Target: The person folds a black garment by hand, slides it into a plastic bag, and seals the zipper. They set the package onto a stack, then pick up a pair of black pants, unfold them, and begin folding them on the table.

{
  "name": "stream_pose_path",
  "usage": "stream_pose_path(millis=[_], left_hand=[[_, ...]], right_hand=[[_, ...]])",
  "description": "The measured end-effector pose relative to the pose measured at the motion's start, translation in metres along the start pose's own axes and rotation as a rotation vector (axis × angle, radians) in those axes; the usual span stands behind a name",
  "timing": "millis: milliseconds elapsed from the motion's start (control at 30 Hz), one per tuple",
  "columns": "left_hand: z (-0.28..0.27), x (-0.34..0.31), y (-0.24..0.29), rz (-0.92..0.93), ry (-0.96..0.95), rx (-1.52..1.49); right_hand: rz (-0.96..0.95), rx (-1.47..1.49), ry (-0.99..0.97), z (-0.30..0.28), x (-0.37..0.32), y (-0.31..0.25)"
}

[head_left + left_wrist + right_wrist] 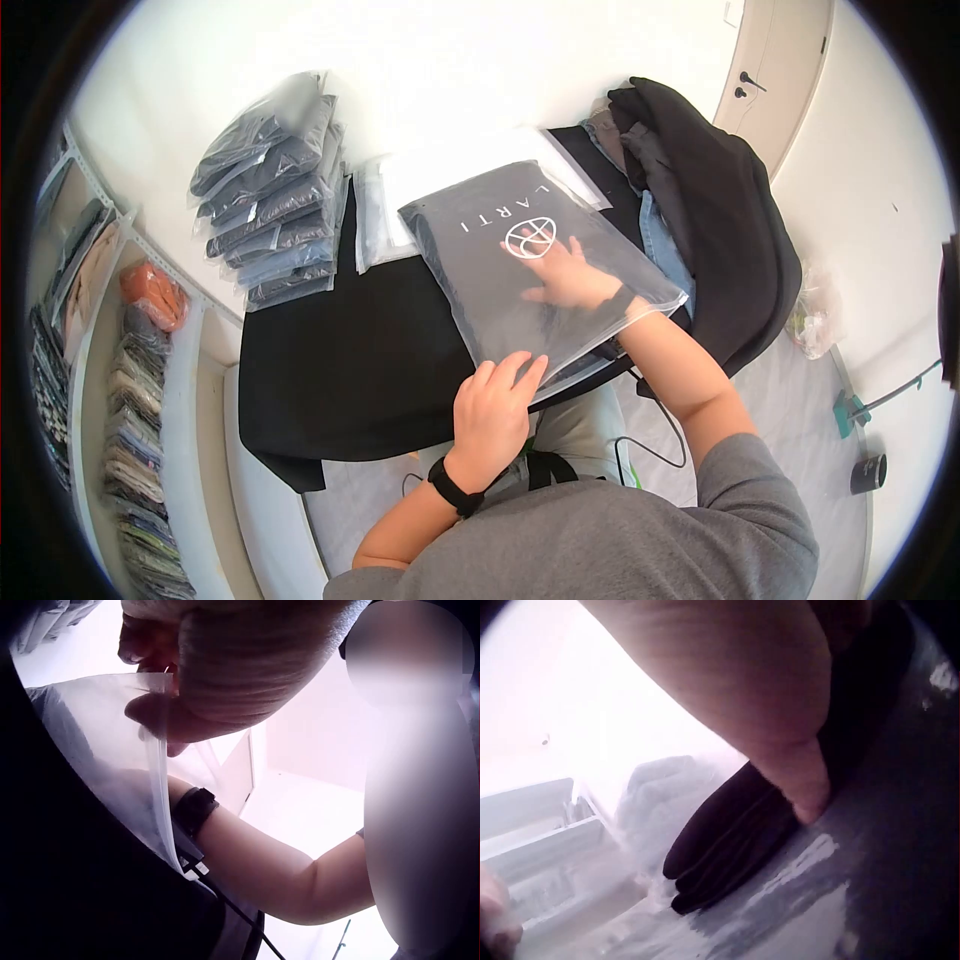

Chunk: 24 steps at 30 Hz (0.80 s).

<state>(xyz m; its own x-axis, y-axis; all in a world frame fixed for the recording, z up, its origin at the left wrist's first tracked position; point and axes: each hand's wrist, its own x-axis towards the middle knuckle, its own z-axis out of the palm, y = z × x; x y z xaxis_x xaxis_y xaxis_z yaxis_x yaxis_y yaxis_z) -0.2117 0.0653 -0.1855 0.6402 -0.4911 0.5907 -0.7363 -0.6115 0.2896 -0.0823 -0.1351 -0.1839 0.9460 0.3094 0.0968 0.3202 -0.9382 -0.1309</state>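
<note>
A frosted plastic zip bag (460, 250) with a white printed logo lies at an angle over the table's front edge, its open end toward the person. Inside it is a folded dark garment (735, 840). My right hand (572, 278) reaches in through the opening and shows through the plastic, fingers spread flat on the garment. At the near corner my left hand (492, 412) pinches the bag's edge between thumb and fingers. The left wrist view shows the translucent edge (159, 750) held up, with the right forearm (262, 859) behind it.
Bagged garments (275, 215) are stacked at the table's back left. More flat clear bags (385, 225) lie behind the bag. Dark clothes (705, 200) and denim heap at the right. Shelves of folded clothes (140, 400) stand left. A black cable (655, 455) hangs below the table.
</note>
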Motion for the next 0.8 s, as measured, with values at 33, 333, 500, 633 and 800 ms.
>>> stream_pose_path(millis=[33, 333, 500, 633, 800], left_hand=[[0.002, 0.000, -0.001, 0.006, 0.002, 0.000], [0.018, -0.004, -0.005, 0.011, 0.004, -0.084], [0.018, -0.005, -0.006, -0.039, 0.027, -0.068], [0.018, -0.007, -0.014, -0.009, -0.002, -0.080], [-0.023, -0.024, -0.050, 0.018, -0.034, -0.022]], right_hand=[[0.034, -0.016, 0.015, -0.003, -0.002, 0.004], [0.428, 0.012, -0.029, 0.019, 0.013, 0.046], [0.092, 0.001, -0.028, 0.002, -0.029, -0.028], [0.017, 0.000, 0.140, 0.031, -0.059, -0.042], [-0.659, 0.549, -0.355, -0.039, -0.136, -0.051]])
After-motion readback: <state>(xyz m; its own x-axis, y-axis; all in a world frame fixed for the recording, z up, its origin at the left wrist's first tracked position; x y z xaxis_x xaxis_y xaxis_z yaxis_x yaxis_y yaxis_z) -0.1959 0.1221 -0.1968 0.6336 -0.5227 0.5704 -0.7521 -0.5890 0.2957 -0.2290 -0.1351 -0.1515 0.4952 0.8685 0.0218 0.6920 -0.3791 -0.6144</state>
